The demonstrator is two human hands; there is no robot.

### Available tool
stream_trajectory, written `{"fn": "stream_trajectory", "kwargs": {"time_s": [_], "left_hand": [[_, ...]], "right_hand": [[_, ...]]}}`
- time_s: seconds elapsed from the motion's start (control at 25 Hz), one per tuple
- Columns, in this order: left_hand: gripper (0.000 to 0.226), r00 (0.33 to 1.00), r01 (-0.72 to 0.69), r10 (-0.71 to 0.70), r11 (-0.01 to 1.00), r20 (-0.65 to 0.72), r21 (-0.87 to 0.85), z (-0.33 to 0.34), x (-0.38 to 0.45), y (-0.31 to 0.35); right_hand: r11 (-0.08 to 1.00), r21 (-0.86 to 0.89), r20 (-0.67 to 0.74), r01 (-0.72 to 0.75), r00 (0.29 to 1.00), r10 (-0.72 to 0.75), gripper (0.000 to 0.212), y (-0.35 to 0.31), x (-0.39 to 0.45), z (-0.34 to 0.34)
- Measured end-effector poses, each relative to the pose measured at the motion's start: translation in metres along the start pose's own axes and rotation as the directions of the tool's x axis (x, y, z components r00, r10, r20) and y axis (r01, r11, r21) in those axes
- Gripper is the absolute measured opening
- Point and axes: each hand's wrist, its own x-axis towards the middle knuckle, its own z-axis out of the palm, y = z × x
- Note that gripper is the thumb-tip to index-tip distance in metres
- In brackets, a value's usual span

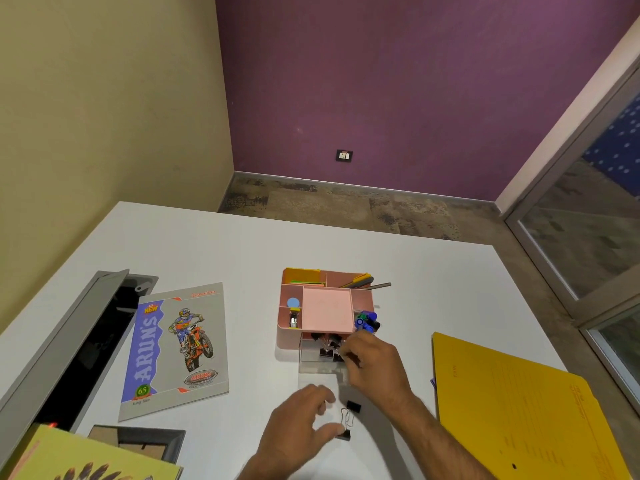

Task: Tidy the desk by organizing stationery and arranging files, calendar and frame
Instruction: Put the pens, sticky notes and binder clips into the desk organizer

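From the head view, your right hand [372, 363] pinched a black clip at the clear drawer [320, 362] of the pink organizer [327, 315]; your left hand [299, 426], fingers loosely spread, touched another binder clip [344, 434] on the desk [242, 244].

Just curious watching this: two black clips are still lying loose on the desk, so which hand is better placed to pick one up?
The left hand. Its thumb is right beside the nearer binder clip, while the right hand is busy at the clear drawer of the pink organizer.
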Motion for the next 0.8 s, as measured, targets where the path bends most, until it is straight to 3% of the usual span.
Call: {"fn": "stream_trajectory", "kwargs": {"time_s": [0.08, 0.16, 0.32, 0.44, 0.6, 0.8], "left_hand": [[0.048, 0.986, -0.097, 0.070, 0.979, 0.151, 0.180, 0.005, 0.001, 0.000], [0.056, 0.976, -0.108, 0.045, 0.950, 0.212, 0.295, 0.012, 0.003, 0.001], [0.067, 0.983, 0.077, -0.131, 0.929, 0.127, 0.361, 0.026, 0.001, 0.008], [0.068, 0.971, 0.167, -0.219, 0.912, 0.098, 0.374, 0.029, 0.000, 0.012], [0.055, 0.989, 0.147, -0.136, 0.904, -0.057, 0.402, 0.038, 0.001, 0.010], [0.066, 0.961, 0.249, -0.276, 0.871, 0.001, 0.422, 0.044, 0.002, 0.011]], "right_hand": [[0.995, -0.097, 0.043, 0.015, 0.999, -0.011, 0.020, -0.002, 0.007, 0.003], [0.983, -0.181, 0.117, 0.014, 0.993, 0.008, 0.026, -0.005, 0.014, 0.005], [0.924, -0.372, 0.290, 0.093, 0.957, 0.020, 0.028, -0.014, 0.025, 0.002], [0.898, -0.419, 0.382, 0.130, 0.923, 0.045, 0.030, -0.018, 0.032, 0.000], [0.884, -0.449, 0.429, 0.128, 0.899, 0.088, 0.027, -0.019, 0.035, 0.004], [0.937, -0.340, 0.320, 0.077, 0.946, 0.038, 0.030, -0.015, 0.027, 0.004]]}}
